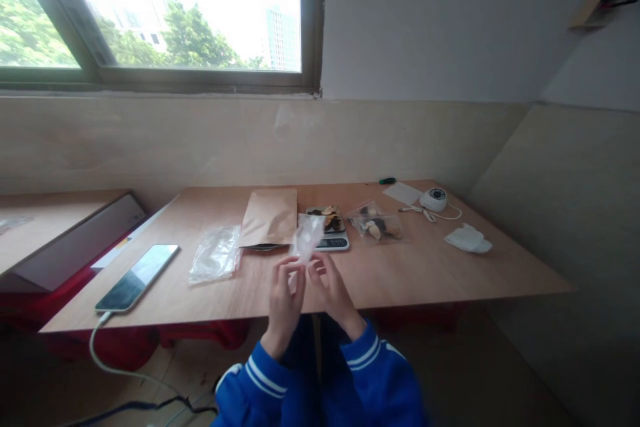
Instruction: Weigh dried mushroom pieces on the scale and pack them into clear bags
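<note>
Between my left hand (pixel 286 297) and my right hand (pixel 330 287) is a small clear plastic bag (pixel 307 237), pinched at its near edge by the fingers of both. It stands up in front of a digital kitchen scale (pixel 336 242) and partly hides it. On the scale lie dark and pale dried slices (pixel 330 219). Left of the scale a brown kraft paper pouch (pixel 270 217) lies flat, its mouth toward me. Clear plastic bags (pixel 216 255) lie farther left. To the right of the scale are clear bags with dried slices inside (pixel 381 228).
A phone (pixel 137 279) with a charging cable (pixel 107 360) lies at the table's left. Toward the right are a white dome camera (pixel 434 199) with its lead, a white paper sheet (pixel 403 193), a crumpled white tissue (pixel 469 239) and a green-handled tool (pixel 387 181). Red stools (pixel 205 332) stand below.
</note>
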`<action>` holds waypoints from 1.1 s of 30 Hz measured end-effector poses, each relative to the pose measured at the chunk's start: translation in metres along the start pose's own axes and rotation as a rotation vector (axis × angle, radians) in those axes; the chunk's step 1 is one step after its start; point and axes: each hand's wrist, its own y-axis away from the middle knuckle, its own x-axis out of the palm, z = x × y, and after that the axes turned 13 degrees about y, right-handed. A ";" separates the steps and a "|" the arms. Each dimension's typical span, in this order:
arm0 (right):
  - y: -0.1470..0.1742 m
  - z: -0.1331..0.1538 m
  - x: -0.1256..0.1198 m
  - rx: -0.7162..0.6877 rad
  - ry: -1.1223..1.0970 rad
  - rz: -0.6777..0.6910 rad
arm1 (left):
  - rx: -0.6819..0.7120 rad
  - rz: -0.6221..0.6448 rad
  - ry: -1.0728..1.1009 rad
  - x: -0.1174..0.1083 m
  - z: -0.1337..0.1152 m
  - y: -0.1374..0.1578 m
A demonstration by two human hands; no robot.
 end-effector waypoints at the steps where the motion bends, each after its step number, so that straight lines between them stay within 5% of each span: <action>1: 0.000 0.010 0.005 0.002 -0.027 -0.004 | 0.053 0.074 0.050 0.007 -0.005 0.001; 6: -0.007 0.026 -0.006 0.047 -0.005 -0.069 | 0.174 0.272 0.155 0.012 -0.003 -0.006; 17: -0.026 0.008 -0.022 0.083 0.048 0.019 | 0.492 0.196 -0.042 0.045 0.066 -0.037; 23: -0.039 0.001 -0.014 0.054 0.124 0.061 | 0.450 -0.043 -0.083 0.048 0.083 -0.034; 33: -0.052 0.003 -0.001 0.040 0.153 0.119 | 0.316 -0.122 -0.015 0.046 0.090 -0.031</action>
